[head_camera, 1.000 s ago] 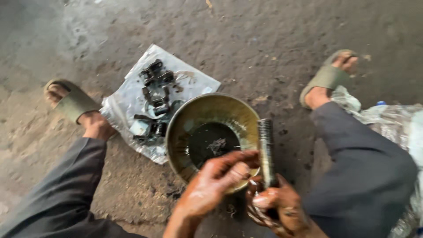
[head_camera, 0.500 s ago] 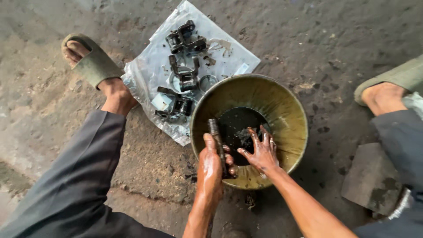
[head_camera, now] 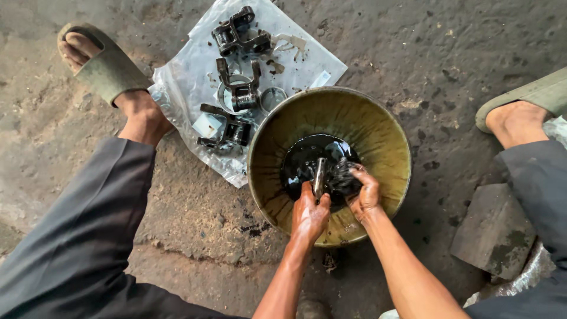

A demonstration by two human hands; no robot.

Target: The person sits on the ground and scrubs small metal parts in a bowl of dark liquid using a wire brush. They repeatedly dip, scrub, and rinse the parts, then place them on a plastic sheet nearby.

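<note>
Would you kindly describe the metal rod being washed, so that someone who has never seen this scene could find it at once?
Start at the round olive basin on the concrete floor, with its pool of black liquid. The metal rod stands there, gripped low by the left hand while the right hand rubs beside it. Unlike the chunky dark parts on the plastic sheet, it is slim, straight and wet.

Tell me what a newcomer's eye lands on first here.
First the olive bowl at the centre, holding a pool of black liquid. In it the left hand grips a metal rod while the right hand works beside it. Upper left, dark metal parts lie on a plastic sheet.
</note>
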